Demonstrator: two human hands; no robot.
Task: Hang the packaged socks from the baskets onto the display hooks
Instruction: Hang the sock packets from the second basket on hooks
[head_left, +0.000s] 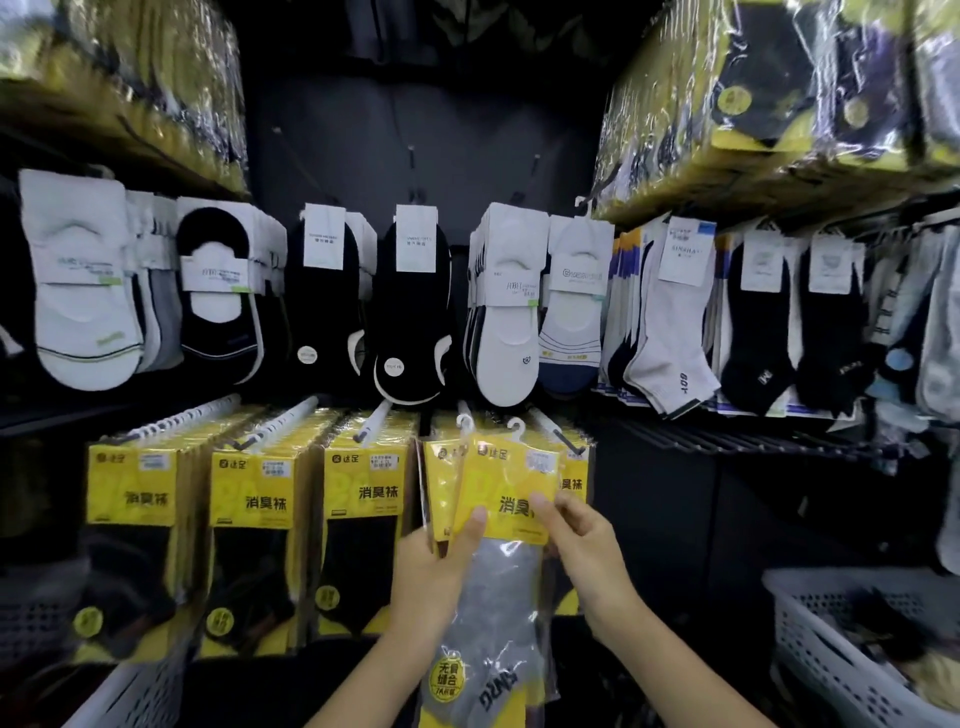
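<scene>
A dark back panel (415, 130) fills the middle of a narrow alcove, with plastic-wrapped bundles (753, 119) stacked on the shelves high at either side. Loose sock pairs (410, 312) hang in a row across the middle. Below them the display hooks (275, 423) jut forward, sheathed in white, each carrying a thick file of yellow-headed packs (254, 499). The sock pack (498, 519), yellow card above and grey sock below in clear film, is held up, slightly tilted, before the fourth file from the left. Its white hanger (516, 427) stands between two hooks; whether it touches either is unclear. The left hand (436, 566) grips the pack's left edge, thumb across the card's front, with another pack's edge just behind. The right hand (582, 540) pinches the card's right edge between thumb and forefinger. A white basket (821, 654) sits low right beneath a wire shelf (701, 441), and another basket's rim (135, 696) shows low left. The gap between them is dark, and both forearms come up through it toward the projecting hook tips.
</scene>
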